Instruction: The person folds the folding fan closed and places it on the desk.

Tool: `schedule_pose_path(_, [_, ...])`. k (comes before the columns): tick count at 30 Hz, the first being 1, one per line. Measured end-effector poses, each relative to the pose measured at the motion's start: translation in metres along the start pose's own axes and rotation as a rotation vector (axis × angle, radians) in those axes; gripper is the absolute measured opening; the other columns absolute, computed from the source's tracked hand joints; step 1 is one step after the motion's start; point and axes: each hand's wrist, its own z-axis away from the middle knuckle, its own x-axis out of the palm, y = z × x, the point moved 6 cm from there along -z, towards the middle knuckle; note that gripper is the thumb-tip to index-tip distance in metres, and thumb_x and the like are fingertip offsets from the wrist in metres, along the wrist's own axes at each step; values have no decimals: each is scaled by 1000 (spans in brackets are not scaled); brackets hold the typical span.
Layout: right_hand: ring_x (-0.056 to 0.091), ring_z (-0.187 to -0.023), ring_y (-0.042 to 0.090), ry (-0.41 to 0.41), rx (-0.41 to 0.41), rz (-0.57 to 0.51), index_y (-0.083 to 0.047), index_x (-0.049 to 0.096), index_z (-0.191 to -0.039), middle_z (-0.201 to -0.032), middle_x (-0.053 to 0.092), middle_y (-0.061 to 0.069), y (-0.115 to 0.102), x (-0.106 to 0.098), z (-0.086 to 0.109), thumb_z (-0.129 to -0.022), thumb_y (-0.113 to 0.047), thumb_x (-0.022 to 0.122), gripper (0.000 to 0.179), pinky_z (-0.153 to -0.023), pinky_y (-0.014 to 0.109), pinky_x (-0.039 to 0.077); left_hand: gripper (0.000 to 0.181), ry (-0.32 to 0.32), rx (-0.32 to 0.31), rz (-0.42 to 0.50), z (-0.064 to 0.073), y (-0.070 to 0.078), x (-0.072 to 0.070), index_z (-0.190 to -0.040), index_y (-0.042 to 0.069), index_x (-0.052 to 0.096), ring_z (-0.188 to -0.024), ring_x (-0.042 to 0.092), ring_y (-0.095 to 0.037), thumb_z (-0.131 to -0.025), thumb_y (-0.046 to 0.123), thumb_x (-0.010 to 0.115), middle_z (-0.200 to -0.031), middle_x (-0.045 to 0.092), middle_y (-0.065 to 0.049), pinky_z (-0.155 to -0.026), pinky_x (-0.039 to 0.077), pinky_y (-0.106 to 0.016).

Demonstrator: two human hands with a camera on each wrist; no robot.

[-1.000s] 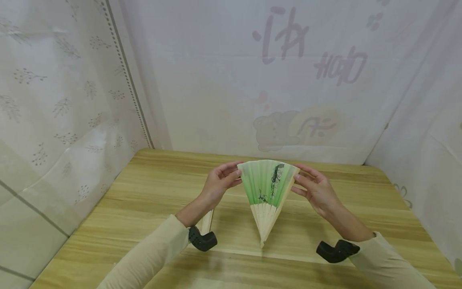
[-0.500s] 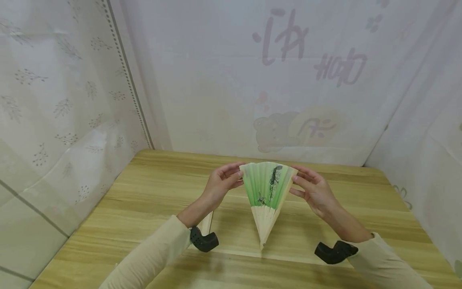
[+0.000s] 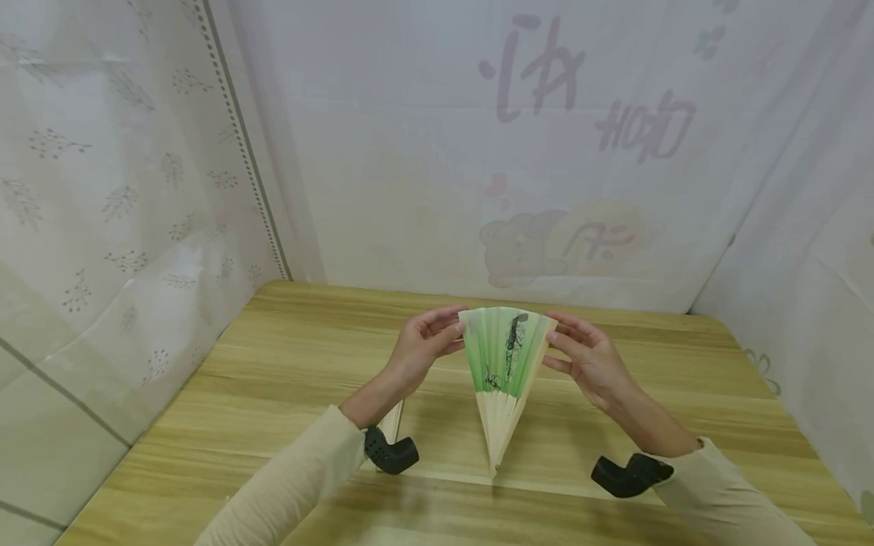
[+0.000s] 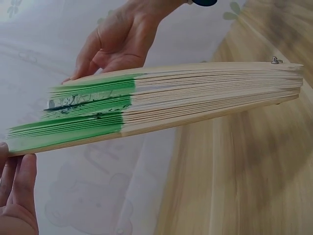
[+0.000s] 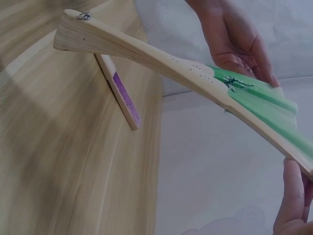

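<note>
A folding fan (image 3: 505, 356) with green paper, black ink marks and pale bamboo ribs is held partly spread above the wooden table (image 3: 287, 364), its pivot pointing toward me. My left hand (image 3: 419, 345) pinches its left outer edge and my right hand (image 3: 590, 364) pinches its right outer edge. The left wrist view shows the fan (image 4: 161, 105) edge-on, with the right hand (image 4: 120, 41) behind it and left fingertips (image 4: 17, 196) at its green end. The right wrist view shows the fan (image 5: 195, 76) and the left hand (image 5: 234, 39) beyond it.
A second, closed fan (image 3: 392, 421) lies on the table under my left forearm; its purple side (image 5: 120, 95) shows in the right wrist view. White printed cloth (image 3: 546, 152) hangs close behind and on both sides of the table.
The fan has narrowed: both hands have drawn its outer edges closer together, and the pleats are more bunched than a second ago.
</note>
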Motion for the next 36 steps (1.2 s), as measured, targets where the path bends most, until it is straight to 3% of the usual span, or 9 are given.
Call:
schedule_pose_path(6, [59,-86,15,-14,-8,-7,-11,60,-108,-94,55,2,-1,3,-1,-89,3,48,27,-72,30,52,32,-7,-4,5,-3,1,3,-118,-8,50,-89,61,-16,-87,1,53,-103,61,-13,-81,49,-34])
schedule_pose_path(16, [58,-86,13,-23,0,5,-15,61,-107,-91,52,1,0,5,-1,-89,4,47,29,-71,30,52,33,-20,-27,-4,-2,0,8,-118,-7,51,-88,61,-15,-86,1,54,-99,62,-9,-86,42,-47])
schedule_pose_path(28, [57,-87,12,-56,-22,16,-16,61,-107,-93,54,1,-2,9,-1,-89,4,46,30,-72,30,52,31,-23,-26,-1,-4,-2,9,-117,-6,52,-90,60,-16,-87,1,54,-103,61,-10,-82,48,-35])
schedule_pose_path(36, [57,-86,12,-82,-28,23,-14,61,-108,-93,56,1,2,12,-1,-89,4,47,29,-71,31,52,33,-49,-30,-16,-2,-6,12,-119,-5,51,-91,60,-16,-87,4,54,-104,61,-10,-81,48,-36])
